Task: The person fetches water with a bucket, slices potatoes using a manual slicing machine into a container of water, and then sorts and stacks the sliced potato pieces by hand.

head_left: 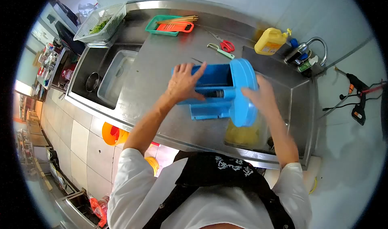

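Observation:
A blue plastic machine, with a boxy open trough and a large rounded end housing, stands on the steel counter. It looks like a hand-cranked vegetable slicer, though its blade is not visible. My left hand is on its left end, thumb and fingers spread around the edge of the trough. At the rounded right end is my right hand, smeared by motion, its thumb against the blue housing; the far fingers are hidden. Behind the machine lie red-handled scissors and a peeler with a pale green handle.
A green tray holds an orange grater and wooden sticks. At right are a sink with yellowish contents, a tap and a yellow pump bottle. The left sink holds a clear tub; a white basket stands behind.

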The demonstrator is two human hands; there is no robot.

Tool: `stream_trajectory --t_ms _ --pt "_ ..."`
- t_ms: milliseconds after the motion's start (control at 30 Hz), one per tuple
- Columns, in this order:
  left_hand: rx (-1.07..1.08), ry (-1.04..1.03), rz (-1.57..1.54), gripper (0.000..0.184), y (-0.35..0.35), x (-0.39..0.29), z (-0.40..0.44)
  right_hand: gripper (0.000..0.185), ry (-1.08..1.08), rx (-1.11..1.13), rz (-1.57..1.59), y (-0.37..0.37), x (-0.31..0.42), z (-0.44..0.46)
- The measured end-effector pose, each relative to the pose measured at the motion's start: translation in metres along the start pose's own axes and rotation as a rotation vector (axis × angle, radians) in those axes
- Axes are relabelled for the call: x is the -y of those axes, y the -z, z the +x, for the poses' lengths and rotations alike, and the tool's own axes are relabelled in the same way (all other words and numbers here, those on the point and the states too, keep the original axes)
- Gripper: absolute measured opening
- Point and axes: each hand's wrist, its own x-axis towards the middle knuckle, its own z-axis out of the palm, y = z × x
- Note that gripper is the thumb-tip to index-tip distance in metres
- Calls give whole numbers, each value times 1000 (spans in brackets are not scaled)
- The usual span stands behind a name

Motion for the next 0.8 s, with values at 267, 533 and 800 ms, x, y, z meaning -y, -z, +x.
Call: stream_trajectory --t_ms 267,533,800 --pt "-18 200 142 109 28 120 27 23 69 148 112 -72 27 154" --pt "123 285 149 109 -1 207 88 23 -3 61 81 -126 12 270" --pt "50 117 158 106 -60 267 147 26 74 -43 51 -126 -5 302"
